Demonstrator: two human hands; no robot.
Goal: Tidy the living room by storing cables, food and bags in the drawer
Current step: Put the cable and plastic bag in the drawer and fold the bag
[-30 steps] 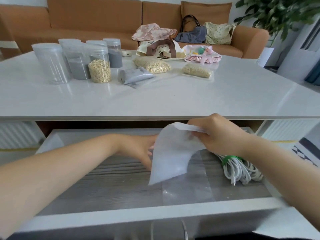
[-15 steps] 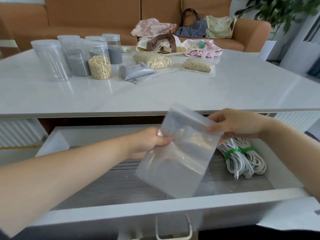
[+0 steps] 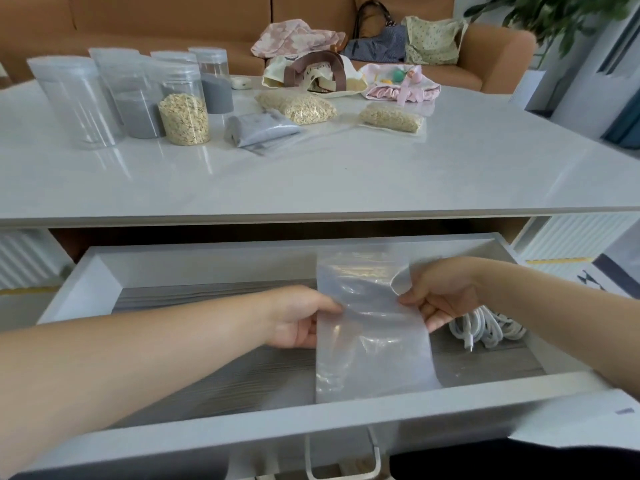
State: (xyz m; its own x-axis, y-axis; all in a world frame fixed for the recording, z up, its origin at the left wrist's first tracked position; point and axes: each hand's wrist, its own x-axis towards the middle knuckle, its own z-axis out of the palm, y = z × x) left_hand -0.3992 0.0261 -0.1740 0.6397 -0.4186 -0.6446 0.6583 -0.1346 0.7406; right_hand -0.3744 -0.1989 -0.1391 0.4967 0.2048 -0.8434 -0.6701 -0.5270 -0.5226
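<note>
An empty clear plastic zip bag (image 3: 370,327) hangs upright over the open drawer (image 3: 277,434). My left hand (image 3: 301,318) pinches its left edge and my right hand (image 3: 438,292) pinches its right edge, which curls over near the top. A coil of white cable (image 3: 485,329) lies in the drawer's right end, partly behind my right hand. On the table stand bags of oats (image 3: 298,105) (image 3: 391,117) and a bag of grey powder (image 3: 259,129). Cloth bags (image 3: 311,76) (image 3: 401,81) lie at the table's far edge.
Several clear jars (image 3: 183,109), some with oats or grey powder, stand at the table's back left. More bags (image 3: 433,39) lie on the orange sofa (image 3: 156,26). A plant (image 3: 561,15) stands at the back right. The drawer handle (image 3: 341,459) is at the bottom.
The bag was lifted off the drawer floor, flipped and turned upright. My left hand took its left edge and my right hand shifted to the right edge, lower in the drawer.
</note>
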